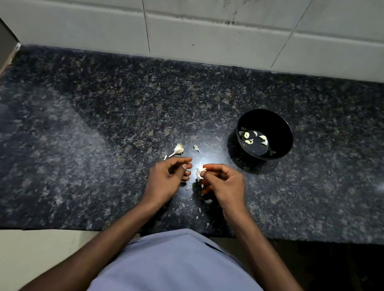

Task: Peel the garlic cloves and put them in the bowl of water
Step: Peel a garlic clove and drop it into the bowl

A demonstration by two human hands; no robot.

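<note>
My right hand (223,185) pinches a white garlic clove (200,172) with papery skin hanging from it, just above the dark granite counter. My left hand (168,178) hovers a short way to its left, fingers curled, with nothing clearly held in it. A black bowl (280,128) of water stands to the right and further back, with several peeled cloves (248,138) floating in it. The stripped garlic stem and root (178,149) lies on the counter just beyond my left hand.
Bits of garlic skin (196,148) lie scattered on the counter (79,147) around and below my hands. A tiled wall (198,27) rises at the back. The counter's front edge runs just before my body.
</note>
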